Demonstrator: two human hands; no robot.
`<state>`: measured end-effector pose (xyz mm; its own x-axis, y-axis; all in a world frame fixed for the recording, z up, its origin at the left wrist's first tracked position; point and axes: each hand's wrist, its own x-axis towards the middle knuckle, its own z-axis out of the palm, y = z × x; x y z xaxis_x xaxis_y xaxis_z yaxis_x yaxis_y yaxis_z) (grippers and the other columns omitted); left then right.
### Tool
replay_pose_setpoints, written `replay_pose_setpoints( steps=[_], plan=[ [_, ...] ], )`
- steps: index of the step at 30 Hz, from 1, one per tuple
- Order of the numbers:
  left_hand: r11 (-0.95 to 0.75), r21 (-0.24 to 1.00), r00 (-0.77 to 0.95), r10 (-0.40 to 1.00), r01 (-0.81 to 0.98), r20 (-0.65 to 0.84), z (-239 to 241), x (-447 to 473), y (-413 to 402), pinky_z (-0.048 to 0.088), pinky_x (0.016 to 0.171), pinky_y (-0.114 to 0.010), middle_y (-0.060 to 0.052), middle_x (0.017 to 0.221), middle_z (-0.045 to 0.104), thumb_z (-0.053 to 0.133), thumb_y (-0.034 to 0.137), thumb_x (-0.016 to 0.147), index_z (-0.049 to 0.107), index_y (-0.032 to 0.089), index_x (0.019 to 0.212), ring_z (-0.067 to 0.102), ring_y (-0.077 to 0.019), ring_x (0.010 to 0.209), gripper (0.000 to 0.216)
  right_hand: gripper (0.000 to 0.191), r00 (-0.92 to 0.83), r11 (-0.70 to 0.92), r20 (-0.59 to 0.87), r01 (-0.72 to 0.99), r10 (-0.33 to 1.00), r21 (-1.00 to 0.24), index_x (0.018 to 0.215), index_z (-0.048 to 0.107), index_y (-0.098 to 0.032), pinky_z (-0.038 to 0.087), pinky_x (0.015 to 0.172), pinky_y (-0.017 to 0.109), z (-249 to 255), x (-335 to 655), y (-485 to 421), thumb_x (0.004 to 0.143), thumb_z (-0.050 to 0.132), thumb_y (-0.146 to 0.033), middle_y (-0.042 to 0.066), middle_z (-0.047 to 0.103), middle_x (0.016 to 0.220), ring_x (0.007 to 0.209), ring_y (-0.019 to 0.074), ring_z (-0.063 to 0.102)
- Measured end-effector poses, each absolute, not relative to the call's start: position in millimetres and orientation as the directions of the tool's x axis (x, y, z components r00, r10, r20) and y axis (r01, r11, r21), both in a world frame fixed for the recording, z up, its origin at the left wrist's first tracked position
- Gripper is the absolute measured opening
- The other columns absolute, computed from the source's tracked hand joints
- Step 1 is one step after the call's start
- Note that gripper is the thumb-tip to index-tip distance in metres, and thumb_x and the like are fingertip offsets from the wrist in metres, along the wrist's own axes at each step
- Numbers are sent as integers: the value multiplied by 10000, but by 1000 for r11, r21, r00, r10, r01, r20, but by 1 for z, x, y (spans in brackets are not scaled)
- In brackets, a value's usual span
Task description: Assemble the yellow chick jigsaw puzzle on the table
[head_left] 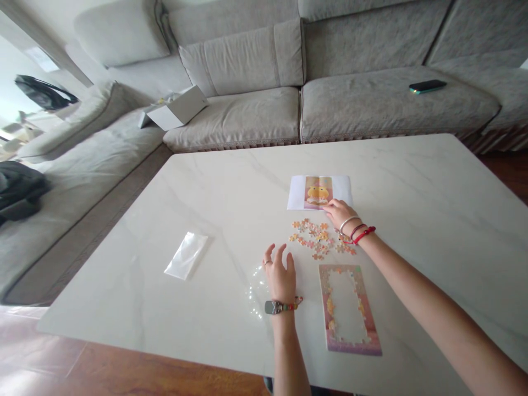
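Observation:
My right hand [340, 212] reaches over the lower edge of a white sheet with a printed picture of a yellow figure [318, 190]; its fingertips touch the paper, but whether they grip it I cannot make out. Just below lie loose jigsaw pieces [315, 235] in a scattered heap, partly under my right wrist. My left hand [280, 273] hovers or rests left of the pieces, fingers curled a little and apart, holding nothing. Shiny clear plastic [256, 297] lies beside it. Nearer to me is a puzzle frame [353, 348] with its border in place and a bare middle.
The white marbled table [198, 198] carries a clear plastic packet [186, 256] on the left. Behind it stands a grey sofa [256, 113] with an open white box [177, 108] and a phone [428, 86] on its seats. Dark bags lie at far left.

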<state>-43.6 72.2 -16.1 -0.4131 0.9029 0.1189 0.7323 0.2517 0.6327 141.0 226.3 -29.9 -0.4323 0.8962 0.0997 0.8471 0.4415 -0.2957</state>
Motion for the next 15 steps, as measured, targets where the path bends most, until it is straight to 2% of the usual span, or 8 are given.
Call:
replay_pose_setpoints(
  steps=[10, 15],
  plan=[
    [206, 612, -341, 934, 763, 111, -17, -35, 73, 356, 880, -431, -104, 1098, 436, 449, 239, 751, 565, 196, 988, 408, -245, 1049, 267, 259, -485, 509, 155, 824, 861, -249, 949, 609, -222, 379, 825, 326, -31, 164, 222, 743, 469, -148, 51, 570, 1006, 952, 185, 470],
    [192, 586, -325, 937, 787, 129, -15, -37, 72, 362, 873, -436, -116, 1091, 447, 441, 235, 755, 569, 190, 982, 411, -243, 1058, 264, 264, -412, 501, 290, 767, 864, -401, 970, 592, -194, 408, 808, 303, -1, 174, 193, 751, 448, -161, 56, 573, 985, 906, 165, 512]
  ],
)
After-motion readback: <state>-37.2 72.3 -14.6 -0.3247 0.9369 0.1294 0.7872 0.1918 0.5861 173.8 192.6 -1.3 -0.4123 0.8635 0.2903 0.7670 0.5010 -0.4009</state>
